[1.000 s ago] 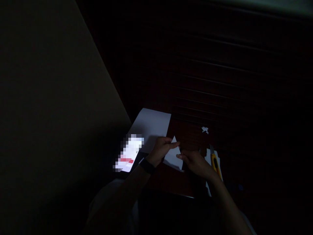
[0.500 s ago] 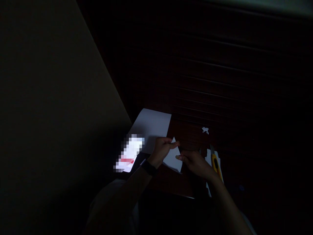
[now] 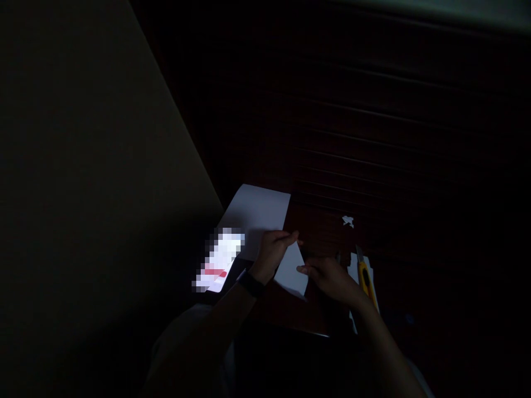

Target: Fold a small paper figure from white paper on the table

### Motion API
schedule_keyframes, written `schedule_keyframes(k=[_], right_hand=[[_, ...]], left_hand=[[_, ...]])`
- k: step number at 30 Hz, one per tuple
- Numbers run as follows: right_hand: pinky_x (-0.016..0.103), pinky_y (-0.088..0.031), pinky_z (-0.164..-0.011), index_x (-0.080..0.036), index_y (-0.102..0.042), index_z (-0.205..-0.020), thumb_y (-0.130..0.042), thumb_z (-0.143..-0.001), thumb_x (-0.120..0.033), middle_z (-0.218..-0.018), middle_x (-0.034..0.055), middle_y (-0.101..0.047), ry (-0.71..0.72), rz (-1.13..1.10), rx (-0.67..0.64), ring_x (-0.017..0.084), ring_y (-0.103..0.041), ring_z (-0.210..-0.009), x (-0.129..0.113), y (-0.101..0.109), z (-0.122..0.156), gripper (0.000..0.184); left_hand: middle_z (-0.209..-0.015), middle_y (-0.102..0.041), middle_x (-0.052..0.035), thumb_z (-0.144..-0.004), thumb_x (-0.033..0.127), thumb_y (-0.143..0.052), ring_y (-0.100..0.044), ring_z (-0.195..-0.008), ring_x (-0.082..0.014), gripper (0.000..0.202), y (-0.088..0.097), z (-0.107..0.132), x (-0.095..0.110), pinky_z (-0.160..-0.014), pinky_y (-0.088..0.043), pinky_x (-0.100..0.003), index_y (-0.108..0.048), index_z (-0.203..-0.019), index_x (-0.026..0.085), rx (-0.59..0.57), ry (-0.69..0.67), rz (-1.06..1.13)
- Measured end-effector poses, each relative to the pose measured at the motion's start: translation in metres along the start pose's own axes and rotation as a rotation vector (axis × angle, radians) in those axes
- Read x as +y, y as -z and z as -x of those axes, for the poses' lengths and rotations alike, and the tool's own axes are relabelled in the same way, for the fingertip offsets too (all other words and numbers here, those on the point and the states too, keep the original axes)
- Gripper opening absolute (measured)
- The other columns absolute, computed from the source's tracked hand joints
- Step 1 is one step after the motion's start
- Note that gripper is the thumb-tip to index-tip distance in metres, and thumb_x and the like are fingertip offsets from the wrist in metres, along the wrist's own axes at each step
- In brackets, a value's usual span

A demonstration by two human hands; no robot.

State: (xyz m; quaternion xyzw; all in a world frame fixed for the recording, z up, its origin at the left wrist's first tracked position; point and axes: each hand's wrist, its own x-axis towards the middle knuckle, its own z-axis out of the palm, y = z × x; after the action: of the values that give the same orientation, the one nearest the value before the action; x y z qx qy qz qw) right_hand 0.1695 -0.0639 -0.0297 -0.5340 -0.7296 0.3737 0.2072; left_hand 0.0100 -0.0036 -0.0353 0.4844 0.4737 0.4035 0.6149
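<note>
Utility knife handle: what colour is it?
The handle is yellow with a black part, best seen in the head view.

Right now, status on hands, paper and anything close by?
Left hand gripping small white paper, upper end. Right hand pinching its right edge. Yellow cutter at right, blade out.

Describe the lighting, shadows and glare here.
Head view: mostly near-black, with the lit screen brightest and partly covered by coarse blocks; same head view: shadow darkens the large white sheet near the left hand; the yellow cutter is dim but distinguishable.
</note>
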Motion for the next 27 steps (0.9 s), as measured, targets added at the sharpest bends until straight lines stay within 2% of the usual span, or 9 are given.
schedule_keyframes(k=[2, 6, 10, 14, 18, 23, 27], right_hand=[[0.023, -0.033, -0.054, -0.018, -0.059, -0.07, -0.042, -0.088, -0.038, -0.064, 0.0, -0.061, -0.005, 0.008, 0.015, 0.013, -0.054, -0.057, 0.001, 0.0, 0.0, 0.031], [0.023, -0.032, -0.052, -0.018, -0.057, -0.065, -0.042, -0.087, -0.041, -0.06, 0.0004, -0.06, -0.059, 0.056, 0.095, 0.014, -0.053, -0.054, 0.005, 0.003, -0.002, 0.035], [0.023, -0.03, -0.048, -0.018, -0.053, -0.06, -0.043, -0.085, -0.044, -0.055, -0.0007, -0.056, -0.126, 0.058, 0.214, 0.013, -0.049, -0.051, 0.011, 0.009, -0.003, 0.037], [0.022, -0.032, -0.048, -0.017, -0.056, -0.063, -0.046, -0.082, -0.046, -0.058, -0.0007, -0.055, -0.149, -0.114, 0.252, 0.012, -0.049, -0.054, 0.012, 0.012, -0.003, 0.037], [0.022, -0.037, -0.051, -0.016, -0.06, -0.07, -0.056, -0.076, -0.046, -0.064, 0.0007, -0.058, -0.161, -0.338, 0.352, 0.012, -0.05, -0.057, 0.01, 0.011, -0.004, 0.031], [0.022, -0.033, -0.043, -0.015, -0.058, -0.057, -0.065, -0.066, -0.046, -0.051, -0.0009, -0.053, -0.253, -0.455, 0.425, 0.01, -0.044, -0.045, 0.012, 0.009, -0.003, 0.033], [0.023, -0.037, -0.047, -0.016, -0.058, -0.057, -0.07, -0.06, -0.043, -0.054, -0.0002, -0.055, -0.233, -0.524, 0.427, 0.012, -0.049, -0.049, 0.014, 0.01, -0.003, 0.03]], left_hand=[[-0.067, -0.066, -0.0036, -0.073, 0.049, -0.057, -0.058, -0.059, -0.0141, 0.037, 0.001, 0.0, 0.002, -0.051, -0.04, -0.023, -0.068, -0.076, 0.014, -0.001, -0.017, -0.026], [-0.058, -0.061, -0.0006, -0.07, 0.049, -0.059, -0.054, -0.052, -0.0114, 0.035, 0.002, 0.001, 0.007, -0.045, -0.035, -0.021, -0.065, -0.067, 0.014, -0.057, -0.023, -0.08], [-0.075, -0.067, -0.0054, -0.062, 0.037, -0.071, -0.06, -0.063, -0.0152, 0.028, 0.002, 0.003, 0.008, -0.054, -0.043, -0.023, -0.067, -0.078, 0.014, -0.191, 0.015, -0.014], [-0.073, -0.068, -0.0063, -0.066, 0.034, -0.068, -0.061, -0.061, -0.0153, 0.023, 0.004, 0.004, 0.007, -0.054, -0.044, -0.025, -0.068, -0.076, 0.014, -0.206, 0.04, -0.019], [-0.065, -0.065, -0.0042, -0.064, 0.034, -0.069, -0.057, -0.057, -0.014, 0.022, 0.006, 0.003, 0.004, -0.05, -0.039, -0.023, -0.067, -0.068, 0.013, -0.245, -0.014, -0.122], [-0.064, -0.064, -0.0033, -0.062, 0.038, -0.068, -0.056, -0.057, -0.0134, 0.025, 0.003, 0.003, -0.001, -0.051, -0.037, -0.022, -0.066, -0.066, 0.013, -0.295, -0.045, -0.175], [-0.063, -0.065, -0.0039, -0.062, 0.038, -0.068, -0.057, -0.057, -0.0145, 0.024, 0.002, 0.003, -0.003, -0.049, -0.037, -0.023, -0.066, -0.063, 0.014, -0.312, -0.026, -0.229]])
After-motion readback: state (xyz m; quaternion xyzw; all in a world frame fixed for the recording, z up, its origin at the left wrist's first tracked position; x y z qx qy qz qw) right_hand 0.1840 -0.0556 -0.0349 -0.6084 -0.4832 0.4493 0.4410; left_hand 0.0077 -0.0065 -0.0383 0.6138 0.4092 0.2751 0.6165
